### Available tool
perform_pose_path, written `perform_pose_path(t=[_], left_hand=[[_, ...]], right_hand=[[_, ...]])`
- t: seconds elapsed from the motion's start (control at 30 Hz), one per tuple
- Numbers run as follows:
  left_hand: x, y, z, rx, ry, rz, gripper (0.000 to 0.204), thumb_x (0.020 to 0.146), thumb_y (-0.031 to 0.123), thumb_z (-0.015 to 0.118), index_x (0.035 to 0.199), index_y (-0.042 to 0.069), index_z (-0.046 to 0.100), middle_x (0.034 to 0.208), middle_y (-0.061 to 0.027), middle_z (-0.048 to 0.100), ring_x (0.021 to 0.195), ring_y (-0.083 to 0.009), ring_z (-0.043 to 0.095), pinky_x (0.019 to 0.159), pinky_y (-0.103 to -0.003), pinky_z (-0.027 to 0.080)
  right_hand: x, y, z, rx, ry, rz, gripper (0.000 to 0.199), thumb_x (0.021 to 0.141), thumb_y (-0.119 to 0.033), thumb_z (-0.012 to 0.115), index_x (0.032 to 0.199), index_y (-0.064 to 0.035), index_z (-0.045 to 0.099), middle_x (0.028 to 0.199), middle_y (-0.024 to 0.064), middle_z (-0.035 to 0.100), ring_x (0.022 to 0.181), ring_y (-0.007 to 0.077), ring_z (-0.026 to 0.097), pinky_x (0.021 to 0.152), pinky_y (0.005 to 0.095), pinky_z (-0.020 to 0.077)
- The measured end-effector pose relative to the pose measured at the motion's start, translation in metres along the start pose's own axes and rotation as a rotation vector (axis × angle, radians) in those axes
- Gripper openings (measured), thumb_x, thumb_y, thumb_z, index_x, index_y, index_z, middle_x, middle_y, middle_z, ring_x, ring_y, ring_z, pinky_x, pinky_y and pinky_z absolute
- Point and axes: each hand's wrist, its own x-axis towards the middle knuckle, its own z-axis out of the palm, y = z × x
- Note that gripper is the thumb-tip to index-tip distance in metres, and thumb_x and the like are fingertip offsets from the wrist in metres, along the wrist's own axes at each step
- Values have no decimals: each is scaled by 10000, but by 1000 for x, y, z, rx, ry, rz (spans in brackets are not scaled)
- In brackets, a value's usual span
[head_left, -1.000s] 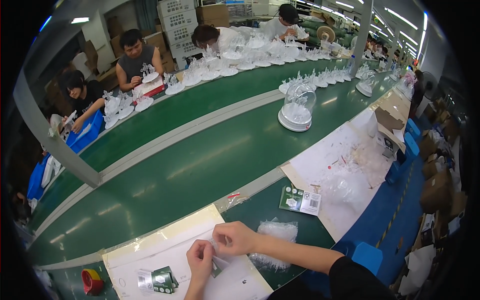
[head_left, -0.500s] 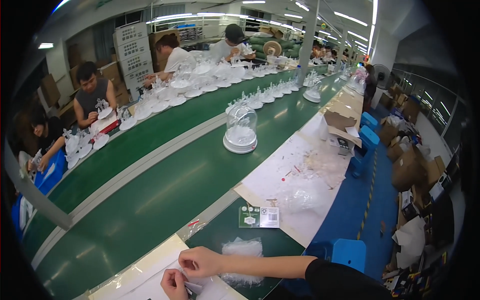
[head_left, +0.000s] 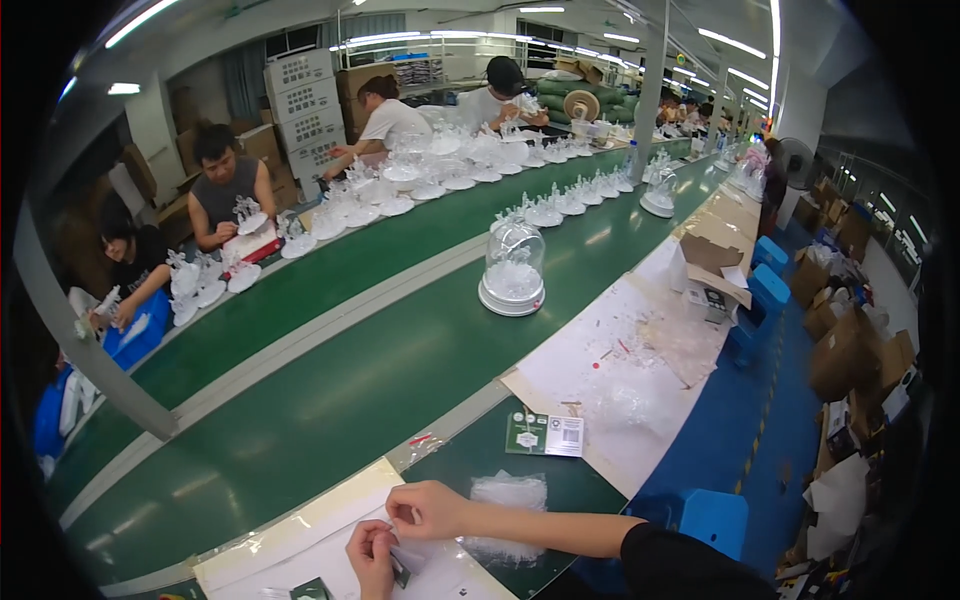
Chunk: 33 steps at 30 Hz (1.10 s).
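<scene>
My left hand [head_left: 371, 556] and my right hand [head_left: 428, 509] meet at the bottom edge over a white paper sheet [head_left: 290, 560]. Both pinch a small dark and white packet [head_left: 402, 567] between their fingers. A crumpled clear plastic bag [head_left: 508, 505] lies just right of my right hand on the dark green bench top. A small green and white printed card [head_left: 544, 434] rests farther back on the bench.
A clear glass dome on a white base [head_left: 512, 271] stands on the green conveyor belt [head_left: 330, 370]. Several white ornaments on bases line the far belt, where several people sit working. White paper with plastic scraps [head_left: 620, 370], an open cardboard box [head_left: 710, 265] and blue stools [head_left: 715, 520] lie right.
The view has tilted up and swung left, so my hands sit lower in the picture. My hands stay together on the small packet. The dome has travelled farther along the belt.
</scene>
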Motion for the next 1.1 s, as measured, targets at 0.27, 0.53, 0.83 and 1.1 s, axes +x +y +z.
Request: perform_pose_path(t=[0.27, 0.53, 0.83, 1.1], left_hand=[[-1, 58, -3, 282, -77, 42, 225, 723, 7, 686, 930, -4, 599, 820, -34, 620, 749, -110, 590, 699, -231, 471], [79, 141, 57, 259, -284, 116, 196, 780, 8, 710, 938, -35, 602, 880, -69, 654, 805, -108, 624, 718, -222, 492], [172, 136, 147, 227, -499, 180, 139, 874, 31, 612, 990, -46, 618, 907, -45, 633, 813, -89, 561, 739, -219, 448], [280, 117, 206, 372, -400, 550, 108, 821, 56, 649, 914, 0, 648, 795, -56, 631, 669, -112, 535, 611, -244, 418]], right_hand=[[6, -73, -51, -281, 84, -178, 113, 740, -148, 650, 805, -109, 565, 729, 35, 585, 611, 233, 611, 517, 334, 478], [7, -79, -141, -75, 162, -17, 64, 762, -28, 643, 795, -39, 589, 733, 15, 586, 594, 76, 577, 485, 213, 432], [11, -33, -227, -75, 410, -8, 48, 780, -5, 616, 808, -6, 578, 755, 11, 587, 620, 43, 566, 478, 186, 399], [64, 24, -312, -394, 509, -179, 66, 780, -4, 615, 815, -32, 566, 766, 16, 585, 654, 75, 569, 493, 213, 410]])
